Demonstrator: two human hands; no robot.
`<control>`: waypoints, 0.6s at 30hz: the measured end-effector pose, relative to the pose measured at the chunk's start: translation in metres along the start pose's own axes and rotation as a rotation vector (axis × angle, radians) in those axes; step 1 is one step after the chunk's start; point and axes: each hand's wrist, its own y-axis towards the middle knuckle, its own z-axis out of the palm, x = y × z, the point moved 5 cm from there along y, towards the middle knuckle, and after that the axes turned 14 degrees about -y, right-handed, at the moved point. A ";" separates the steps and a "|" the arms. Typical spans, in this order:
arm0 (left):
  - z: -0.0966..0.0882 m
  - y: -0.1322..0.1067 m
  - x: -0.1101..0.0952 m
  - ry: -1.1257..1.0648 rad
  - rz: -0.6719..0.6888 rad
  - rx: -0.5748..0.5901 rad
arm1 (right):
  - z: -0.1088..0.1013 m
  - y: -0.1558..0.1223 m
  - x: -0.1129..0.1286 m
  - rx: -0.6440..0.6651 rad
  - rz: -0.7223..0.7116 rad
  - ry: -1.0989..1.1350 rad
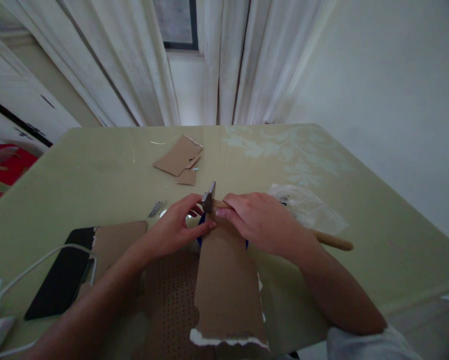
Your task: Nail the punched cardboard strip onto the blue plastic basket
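My right hand [252,217] is wrapped round the wooden handle of a hammer [208,199]. The handle's end sticks out to the right past my forearm. Its metal head sits over the far end of a long piece of cardboard [228,280] with torn white edges. My left hand [181,220] has its thumb on the cardboard's far left edge, its forefinger beside the hammer head and its other fingers partly hidden. Under the cardboard a blue object [200,231] shows only at its edges. Any nail under the hammer head is hidden.
Several nails [156,208] lie left of my left hand. Cardboard scraps [179,156] lie farther back, a clear plastic bag [309,206] at right. Perforated cardboard [172,300] lies in front. A black tablet-like slab [61,275] and white cable [25,267] are at left.
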 end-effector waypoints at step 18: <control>0.002 0.002 0.000 -0.017 -0.036 0.014 | 0.008 0.004 -0.006 0.034 -0.033 0.002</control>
